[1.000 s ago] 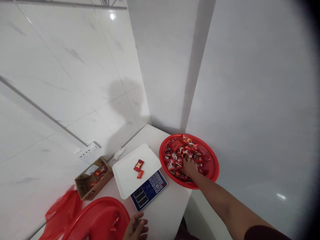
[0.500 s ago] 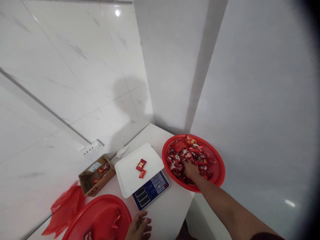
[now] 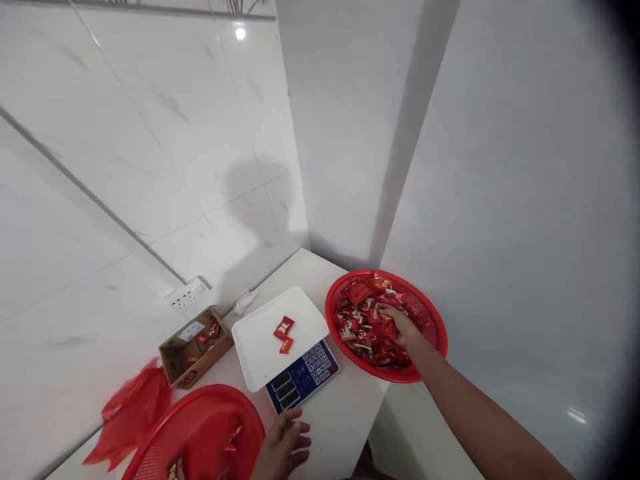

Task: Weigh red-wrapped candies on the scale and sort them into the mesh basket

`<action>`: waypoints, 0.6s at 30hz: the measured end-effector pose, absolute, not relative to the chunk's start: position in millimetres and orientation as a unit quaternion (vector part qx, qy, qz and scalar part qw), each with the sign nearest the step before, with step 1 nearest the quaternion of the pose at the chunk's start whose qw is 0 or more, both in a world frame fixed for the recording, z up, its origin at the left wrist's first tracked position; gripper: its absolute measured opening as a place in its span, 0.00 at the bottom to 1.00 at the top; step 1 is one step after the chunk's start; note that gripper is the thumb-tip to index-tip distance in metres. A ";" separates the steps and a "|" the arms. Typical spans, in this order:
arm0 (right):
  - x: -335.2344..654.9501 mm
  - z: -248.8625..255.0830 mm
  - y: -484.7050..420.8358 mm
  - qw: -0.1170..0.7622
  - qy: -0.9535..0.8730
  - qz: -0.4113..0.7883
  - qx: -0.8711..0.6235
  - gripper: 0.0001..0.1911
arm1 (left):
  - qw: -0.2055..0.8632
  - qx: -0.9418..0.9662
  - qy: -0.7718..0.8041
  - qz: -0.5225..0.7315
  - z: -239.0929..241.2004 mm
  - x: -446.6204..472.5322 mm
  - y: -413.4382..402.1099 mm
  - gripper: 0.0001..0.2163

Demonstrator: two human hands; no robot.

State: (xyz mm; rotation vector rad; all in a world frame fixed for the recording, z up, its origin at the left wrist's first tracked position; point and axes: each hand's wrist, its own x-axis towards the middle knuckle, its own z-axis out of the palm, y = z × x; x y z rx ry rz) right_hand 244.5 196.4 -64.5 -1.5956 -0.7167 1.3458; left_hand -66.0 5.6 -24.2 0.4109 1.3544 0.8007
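Observation:
My right hand point(image 3: 403, 327) is in the right-hand red plastic basket point(image 3: 440, 333), its fingers bent around red wrapped sweets point(image 3: 385, 328). More red wrapped sweets point(image 3: 357, 333) are heaped under and beside it. Near the front edge, my left hand point(image 3: 283, 443) is open and holds nothing, its fingers apart. It is between a second red basket point(image 3: 240, 400) and the digital scale point(image 3: 305, 377). On the scale's white pan point(image 3: 260, 360) lie two small red packets point(image 3: 285, 335), touching each other.
A small cardboard box point(image 3: 183, 380) with a few red packets stands by the wall. Beside it lies a red plastic bag point(image 3: 133, 413). A wall socket point(image 3: 189, 295) is above the box. The white table point(image 3: 335, 427) meets grey panels at the back right.
My right hand has moved a little up and to the right within the basket, and the sweets have shifted. My left hand has moved slightly right. The packets on the scale stay put.

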 end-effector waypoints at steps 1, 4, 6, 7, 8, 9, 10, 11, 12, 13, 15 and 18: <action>236.7 -55.6 190.9 0.450 -0.282 0.576 -0.621 0.17 | 0.693 0.194 0.594 0.360 -18.5 -61.6 7.5 0.23; 198.6 -30.8 165.7 0.418 -0.295 0.688 -0.515 0.16 | 0.703 0.205 0.559 0.390 2.8 -44.1 14.1 0.23; 165.0 -17.7 143.1 0.389 -0.311 0.758 -0.421 0.13 | 0.726 0.178 0.516 0.418 14.9 -32.4 18.8 0.27; 147.9 -12.6 131.2 0.366 -0.324 0.782 -0.386 0.12 | 0.739 0.159 0.496 0.428 18.8 -27.6 21.0 0.28; 131.4 -8.5 119.5 0.344 -0.336 0.799 -0.361 0.12 | 0.753 0.147 0.473 0.434 20.8 -24.2 22.9 0.28; 116.4 -5.4 108.6 0.326 -0.350 0.806 -0.348 0.12 | 0.762 0.138 0.454 0.440 21.2 -22.3 24.1 0.28; 103.3 -3.2 99.0 0.313 -0.367 0.805 -0.345 0.13 | 0.765 0.126 0.447 0.446 20.0 -21.9 24.6 0.28; 92.6 -2.0 91.1 0.308 -0.391 0.793 -0.352 0.15 | 0.763 0.115 0.446 0.453 17.8 -23.0 24.3 0.27; 84.3 -1.6 85.0 0.307 -0.424 0.770 -0.365 0.17 | 0.756 0.103 0.453 0.461 15.1 -25.3 23.0 0.27; 78.5 -1.9 80.8 0.306 -0.465 0.737 -0.383 0.19 | 0.746 0.092 0.464 0.468 12.5 -28.4 21.0 0.26; 73.4 -3.7 76.9 0.297 -0.553 0.655 -0.420 0.22 | 0.724 0.087 0.489 0.478 8.8 -35.9 15.6 0.26; 74.4 -7.0 76.7 0.261 -0.637 0.589 -0.424 0.20 | 0.680 0.128 0.533 0.486 8.7 -45.1 7.2 0.27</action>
